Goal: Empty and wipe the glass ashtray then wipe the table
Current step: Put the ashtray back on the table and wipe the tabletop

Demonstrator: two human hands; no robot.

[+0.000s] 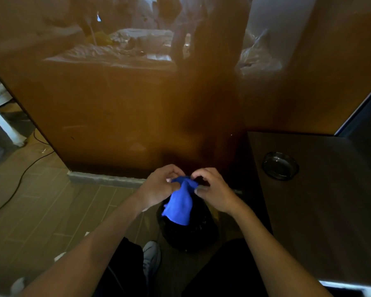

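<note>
The glass ashtray (280,165) is set on the table (321,211), right of the blue cloth (180,202) pinched between left hand (159,187) and right hand (214,192).

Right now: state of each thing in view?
Cloth: bunched, hanging, pinched at its top by both hands.
Left hand: gripping cloth.
Right hand: gripping cloth.
Ashtray: upright on table, looks empty, untouched.
Table: dark; only the ashtray visible on it.
Bin: open, black-lined, under the cloth.
</note>
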